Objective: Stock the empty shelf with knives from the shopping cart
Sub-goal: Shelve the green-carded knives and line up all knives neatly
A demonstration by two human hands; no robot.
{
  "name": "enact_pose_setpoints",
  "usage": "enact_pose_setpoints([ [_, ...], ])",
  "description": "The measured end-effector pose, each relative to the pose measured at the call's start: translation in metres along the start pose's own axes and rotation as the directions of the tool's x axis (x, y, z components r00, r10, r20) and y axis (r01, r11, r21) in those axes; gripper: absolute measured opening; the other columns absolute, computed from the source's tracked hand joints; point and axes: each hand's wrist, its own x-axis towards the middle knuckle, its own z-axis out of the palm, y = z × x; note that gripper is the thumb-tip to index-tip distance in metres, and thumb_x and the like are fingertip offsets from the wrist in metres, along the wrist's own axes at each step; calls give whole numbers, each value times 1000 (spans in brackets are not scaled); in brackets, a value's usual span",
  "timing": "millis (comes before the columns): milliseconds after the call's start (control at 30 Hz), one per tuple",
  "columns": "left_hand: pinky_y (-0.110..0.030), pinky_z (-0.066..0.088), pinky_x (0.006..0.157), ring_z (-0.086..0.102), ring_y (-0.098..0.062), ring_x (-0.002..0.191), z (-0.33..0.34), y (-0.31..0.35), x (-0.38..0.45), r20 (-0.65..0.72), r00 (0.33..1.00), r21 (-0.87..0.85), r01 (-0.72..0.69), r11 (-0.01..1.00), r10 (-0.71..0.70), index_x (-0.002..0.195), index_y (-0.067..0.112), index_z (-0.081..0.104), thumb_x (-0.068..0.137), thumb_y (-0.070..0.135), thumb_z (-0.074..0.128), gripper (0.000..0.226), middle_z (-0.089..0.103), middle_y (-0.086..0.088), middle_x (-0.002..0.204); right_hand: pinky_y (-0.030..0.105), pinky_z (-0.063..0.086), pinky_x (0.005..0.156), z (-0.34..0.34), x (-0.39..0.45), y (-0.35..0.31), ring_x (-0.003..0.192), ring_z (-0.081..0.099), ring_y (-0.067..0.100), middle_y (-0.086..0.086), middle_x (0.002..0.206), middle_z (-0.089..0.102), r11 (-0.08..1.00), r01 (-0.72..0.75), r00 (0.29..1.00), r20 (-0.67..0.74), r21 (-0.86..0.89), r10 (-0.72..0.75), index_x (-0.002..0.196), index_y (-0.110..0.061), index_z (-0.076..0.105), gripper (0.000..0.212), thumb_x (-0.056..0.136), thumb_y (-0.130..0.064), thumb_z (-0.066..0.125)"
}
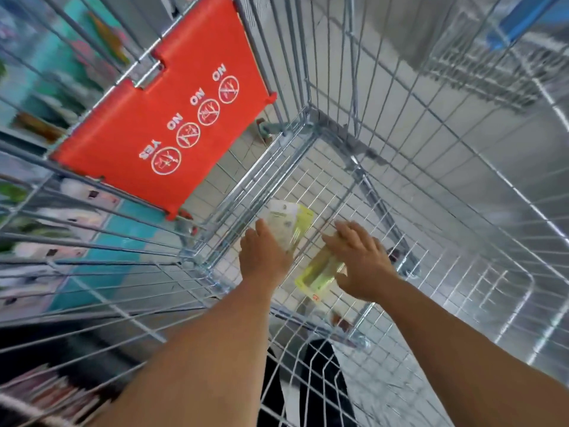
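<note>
While both arms are reaching deep into the shopping cart point(400, 124), the left hand point(264, 254) is gripping a carded knife pack point(288, 221) and the right hand point(360, 260) is closing over a second pack point(320, 271), likely to lift both together. They are lying on the wire floor, near the red seat flap point(166, 118); blurred store shelves are showing beyond.

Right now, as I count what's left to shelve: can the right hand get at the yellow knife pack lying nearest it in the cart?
Probably yes. The right hand already rests on that knife pack on the cart floor, with nothing between them.
</note>
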Motion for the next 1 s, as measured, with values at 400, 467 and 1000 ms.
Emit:
enact_pose_setpoints([
  [400, -43, 47, 92, 40, -32, 121, -2, 7, -5, -27, 995, -63, 96, 993, -98, 145, 15, 20, 79, 34, 74, 87, 40, -17, 132, 38, 18, 114, -14, 10, 3, 131, 32, 21, -4, 136, 40, 991, -94, 987, -137, -99, 80, 132, -29, 38, 61, 82, -49, 65],
  [467, -41, 46, 91, 40, -31, 121, -1, 6, -5, -19, 995, -81, 96, 992, -98, 146, 17, 19, 78, 31, 75, 89, 41, -16, 132, 37, 21, 111, -11, 5, 6, 124, 39, 21, -3, 129, 47, 988, -123, 980, -167, -96, 105, 127, -28, 40, 57, 81, -53, 62],
  [1000, -34, 53, 73, 58, -30, 97, -38, 40, -22, -54, 983, -402, 138, 905, -174, 129, 7, 38, 80, 31, 71, 63, 40, -13, 122, 41, 52, 83, -37, 5, -23, 93, 59, 26, 3, 107, 53, 710, -249, 876, -159, 658, 455, 137, -32, 32, 66, 82, -57, 57],
])
